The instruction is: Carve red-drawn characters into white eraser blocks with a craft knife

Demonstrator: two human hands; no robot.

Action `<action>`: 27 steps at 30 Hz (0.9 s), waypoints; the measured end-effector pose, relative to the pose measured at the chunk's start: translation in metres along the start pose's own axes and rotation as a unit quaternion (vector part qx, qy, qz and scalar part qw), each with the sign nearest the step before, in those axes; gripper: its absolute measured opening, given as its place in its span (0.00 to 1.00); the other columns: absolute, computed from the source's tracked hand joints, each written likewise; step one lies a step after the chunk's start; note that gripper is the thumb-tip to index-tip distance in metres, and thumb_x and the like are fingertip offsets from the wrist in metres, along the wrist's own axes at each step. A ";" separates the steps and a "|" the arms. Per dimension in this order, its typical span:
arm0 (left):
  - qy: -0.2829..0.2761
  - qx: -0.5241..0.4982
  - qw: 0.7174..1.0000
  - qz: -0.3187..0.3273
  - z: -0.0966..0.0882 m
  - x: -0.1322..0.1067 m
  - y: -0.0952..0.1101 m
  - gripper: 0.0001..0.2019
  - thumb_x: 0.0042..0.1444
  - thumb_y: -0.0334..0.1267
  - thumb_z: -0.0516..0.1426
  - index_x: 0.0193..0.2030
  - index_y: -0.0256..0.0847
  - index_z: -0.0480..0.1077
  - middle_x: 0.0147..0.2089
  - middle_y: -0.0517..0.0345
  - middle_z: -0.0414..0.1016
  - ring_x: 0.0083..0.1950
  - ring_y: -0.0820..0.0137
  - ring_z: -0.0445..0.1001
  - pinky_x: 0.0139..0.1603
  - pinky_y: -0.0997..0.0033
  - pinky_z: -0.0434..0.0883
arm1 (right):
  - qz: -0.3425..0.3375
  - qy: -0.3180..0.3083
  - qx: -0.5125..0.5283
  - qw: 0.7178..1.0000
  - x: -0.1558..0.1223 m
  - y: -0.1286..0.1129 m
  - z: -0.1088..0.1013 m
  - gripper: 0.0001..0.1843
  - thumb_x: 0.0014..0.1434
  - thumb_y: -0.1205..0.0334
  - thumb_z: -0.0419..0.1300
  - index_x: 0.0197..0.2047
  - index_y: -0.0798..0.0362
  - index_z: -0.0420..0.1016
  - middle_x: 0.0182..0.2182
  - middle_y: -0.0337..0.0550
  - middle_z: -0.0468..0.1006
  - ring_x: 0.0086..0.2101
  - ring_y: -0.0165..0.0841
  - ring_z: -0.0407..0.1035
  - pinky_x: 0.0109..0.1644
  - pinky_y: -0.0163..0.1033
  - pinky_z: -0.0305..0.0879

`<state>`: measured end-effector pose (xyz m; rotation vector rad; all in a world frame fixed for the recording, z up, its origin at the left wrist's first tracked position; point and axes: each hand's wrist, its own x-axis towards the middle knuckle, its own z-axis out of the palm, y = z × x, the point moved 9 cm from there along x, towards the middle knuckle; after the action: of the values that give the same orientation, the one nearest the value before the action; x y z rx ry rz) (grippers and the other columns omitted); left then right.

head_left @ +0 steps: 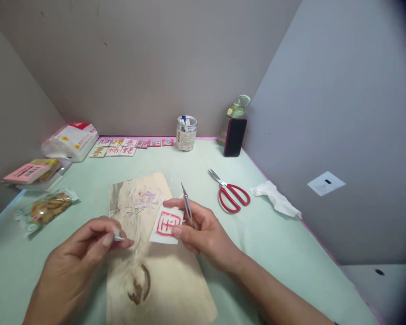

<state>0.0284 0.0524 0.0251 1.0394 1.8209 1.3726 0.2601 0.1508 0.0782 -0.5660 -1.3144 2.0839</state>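
Note:
My right hand (201,228) pinches a white paper square (165,239) bearing a red character inside a red frame. The same hand also holds a craft knife (186,201), its blade pointing up and away. At the left, my left hand (84,253) is closed, thumb against fingers, on a small whitish scrap (117,235) whose kind I cannot make out. Both hands are above a worn tan board (176,280) with a brown curved mark near its front. Pale purple shavings (149,198) lie on the board's far part.
Red-handled scissors (230,192) and a crumpled tissue (275,198) lie at the right. Behind stand a jar (186,133), a phone (235,137) and a green-topped bottle (237,108). Character cards (126,150), a tissue pack (71,141), stacked packets (37,174) and a snack bag (49,210) are at the left.

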 end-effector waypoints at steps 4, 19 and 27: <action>-0.042 -0.023 0.999 -0.013 0.014 0.000 0.001 0.21 0.61 0.65 0.70 0.46 0.52 0.80 0.42 0.62 0.85 0.41 0.63 0.88 0.44 0.73 0.83 | 0.003 -0.011 0.011 1.000 0.000 0.000 0.001 0.26 0.65 0.55 0.78 0.61 0.51 0.77 0.25 0.24 0.67 0.21 0.21 0.52 0.24 0.32 0.47; -0.203 -0.124 0.969 -0.058 0.059 -0.015 -0.001 0.25 0.65 0.61 0.71 0.63 0.51 0.82 0.51 0.53 0.85 0.51 0.58 0.87 0.52 0.65 0.86 | 0.028 0.007 -0.088 0.996 0.000 0.018 0.008 0.29 0.63 0.48 0.80 0.60 0.52 0.81 0.33 0.32 0.72 0.32 0.28 0.63 0.39 0.36 0.61; -0.209 -0.205 0.955 -0.037 0.066 -0.007 -0.011 0.34 0.63 0.55 0.74 0.73 0.57 0.74 0.40 0.60 0.81 0.44 0.61 0.84 0.50 0.64 0.83 | 0.010 0.022 -0.093 0.995 0.003 0.019 0.001 0.34 0.64 0.36 0.77 0.62 0.51 0.80 0.27 0.27 0.67 0.22 0.24 0.54 0.26 0.33 0.51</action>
<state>0.0845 0.0756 -0.0028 0.9380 1.1925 1.2933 0.2525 0.1457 0.0612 -0.7028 -1.4924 1.9648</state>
